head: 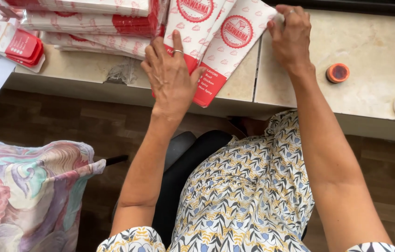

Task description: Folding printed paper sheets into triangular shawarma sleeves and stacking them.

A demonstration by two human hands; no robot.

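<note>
Head view: I see two long paper sleeves (227, 44), white with red print, lying on the tiled stone surface (370, 51). Their long axes slant from upper right down to lower left, red ends toward me. My left hand (171, 77) lies flat and spread on the nearer sleeve; my right hand (291, 35) pinches the far sleeve's upper edge. One round orange lid (337, 73) sits nearby.
</note>
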